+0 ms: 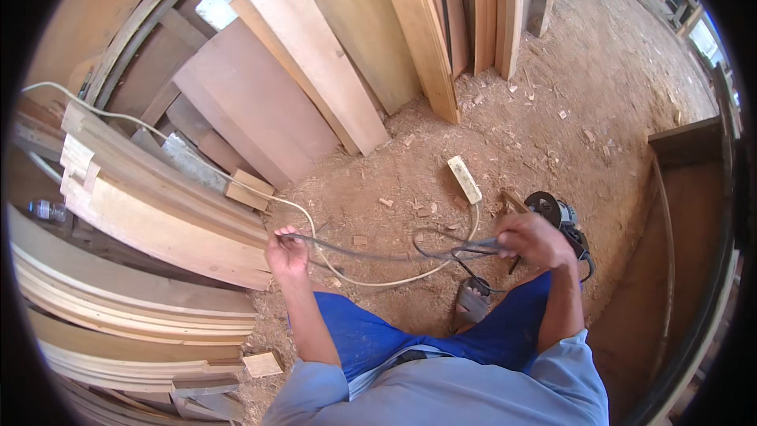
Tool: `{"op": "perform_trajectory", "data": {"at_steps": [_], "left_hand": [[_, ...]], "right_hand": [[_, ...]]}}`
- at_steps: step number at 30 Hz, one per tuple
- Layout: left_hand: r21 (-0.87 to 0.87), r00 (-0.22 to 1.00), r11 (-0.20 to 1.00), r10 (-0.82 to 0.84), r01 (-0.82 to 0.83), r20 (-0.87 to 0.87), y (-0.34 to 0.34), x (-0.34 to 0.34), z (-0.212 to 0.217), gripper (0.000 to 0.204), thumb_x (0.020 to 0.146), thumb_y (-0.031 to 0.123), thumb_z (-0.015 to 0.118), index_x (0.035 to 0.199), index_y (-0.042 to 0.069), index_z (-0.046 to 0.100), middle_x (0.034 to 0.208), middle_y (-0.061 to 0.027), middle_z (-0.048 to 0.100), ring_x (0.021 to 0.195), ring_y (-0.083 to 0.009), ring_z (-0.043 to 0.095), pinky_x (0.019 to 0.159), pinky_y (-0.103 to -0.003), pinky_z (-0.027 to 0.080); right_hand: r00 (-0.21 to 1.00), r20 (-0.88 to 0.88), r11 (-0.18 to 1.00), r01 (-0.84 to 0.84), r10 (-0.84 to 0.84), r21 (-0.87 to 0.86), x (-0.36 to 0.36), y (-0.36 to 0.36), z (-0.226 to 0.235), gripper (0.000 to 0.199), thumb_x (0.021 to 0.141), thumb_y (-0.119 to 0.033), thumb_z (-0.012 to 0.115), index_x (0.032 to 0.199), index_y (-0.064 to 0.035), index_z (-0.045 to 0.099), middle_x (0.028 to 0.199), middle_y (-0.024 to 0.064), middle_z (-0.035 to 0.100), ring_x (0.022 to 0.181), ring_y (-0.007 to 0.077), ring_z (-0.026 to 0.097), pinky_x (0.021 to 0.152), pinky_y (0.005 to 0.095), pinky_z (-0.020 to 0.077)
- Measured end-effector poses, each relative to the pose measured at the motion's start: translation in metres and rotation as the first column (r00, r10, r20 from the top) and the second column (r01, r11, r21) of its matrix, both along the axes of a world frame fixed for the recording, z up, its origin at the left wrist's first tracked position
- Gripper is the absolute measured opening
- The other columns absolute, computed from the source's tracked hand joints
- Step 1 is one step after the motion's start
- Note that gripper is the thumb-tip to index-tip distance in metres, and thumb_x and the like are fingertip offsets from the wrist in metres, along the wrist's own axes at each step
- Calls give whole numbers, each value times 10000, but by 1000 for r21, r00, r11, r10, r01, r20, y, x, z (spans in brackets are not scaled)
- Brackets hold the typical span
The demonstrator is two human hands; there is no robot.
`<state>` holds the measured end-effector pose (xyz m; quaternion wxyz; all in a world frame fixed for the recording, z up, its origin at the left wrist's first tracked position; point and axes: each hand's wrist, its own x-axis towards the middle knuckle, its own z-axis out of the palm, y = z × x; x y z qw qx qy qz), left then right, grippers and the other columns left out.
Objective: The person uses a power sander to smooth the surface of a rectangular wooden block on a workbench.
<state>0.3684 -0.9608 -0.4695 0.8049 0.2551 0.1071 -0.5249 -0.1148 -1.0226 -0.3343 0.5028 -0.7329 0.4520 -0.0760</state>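
Note:
My left hand (pixel 287 255) is closed on one end of a black power cord (pixel 355 253), which stretches across in front of my knees. At the right, my right hand (pixel 538 240) grips gathered strands of the same cord, and a loose loop hangs between it and my foot. Just beyond that hand, a grey and black power tool (pixel 561 211) stands on the floor, partly covered by the hand, so its exact kind cannot be told. A cream extension socket (pixel 464 179) lies on the ground ahead, joined to a pale cable (pixel 386 282).
Boards (pixel 307 39) lean in a row at the far side. Curved timber pieces (pixel 150 213) are stacked at my left. A wooden block (pixel 249 189) sits under the pale cable. Shavings cover the floor (pixel 568 102). A large brown panel (pixel 631 284) borders my right.

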Motion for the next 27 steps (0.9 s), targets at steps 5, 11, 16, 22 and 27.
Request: {"op": "perform_trajectory", "data": {"at_steps": [5, 11, 16, 22, 27], "left_hand": [[-120, 843, 909, -313, 399, 437, -3, -68, 121, 328, 1074, 252, 368, 873, 86, 567, 618, 16, 477, 488, -81, 426, 397, -256, 386], [488, -260, 597, -430, 636, 865, 19, -160, 71, 280, 1023, 267, 470, 927, 41, 606, 645, -81, 569, 629, -196, 590, 585, -365, 480], [752, -653, 431, -383, 499, 653, 56, -202, 27, 351, 995, 316, 490, 953, -3, 630, 793, -279, 621, 805, -474, 624, 728, -499, 494], [525, -522, 446, -144, 724, 841, 45, -178, -24, 336, 998, 303, 498, 1131, 23, 630, 1066, -238, 668, 1038, -407, 626, 891, -473, 483], [910, -649, 357, -644, 213, 404, 1, -87, -103, 393, 940, 241, 536, 1251, 17, 622, 1174, -221, 659, 1119, -377, 620, 954, -456, 484]], "right_hand": [[959, -261, 986, -139, 111, -91, 63, 11, -35, 451, 933, -333, 592, 1259, -21, 604, 1169, 255, 649, 1144, 376, 612, 964, 438, 489], [749, 603, 914, 11, -276, 406, 111, -5, -24, 615, 1015, -402, 509, 1476, -28, 352, 1292, 257, 590, 1143, 309, 622, 970, 442, 500], [155, 712, 728, 99, -685, 678, 82, -35, -24, 569, 997, -337, 577, 1466, -89, 370, 1177, 180, 655, 836, 182, 674, 776, 339, 557], [140, 592, 472, 755, -794, 455, 27, -40, -34, 288, 984, -192, 606, 1242, -80, 543, 839, -8, 575, 577, 35, 434, 532, 216, 384], [302, 679, 167, 952, -669, -258, 4, -42, -31, 185, 998, -172, 566, 1145, -62, 592, 817, -49, 491, 679, 17, 389, 583, 205, 338]]}}
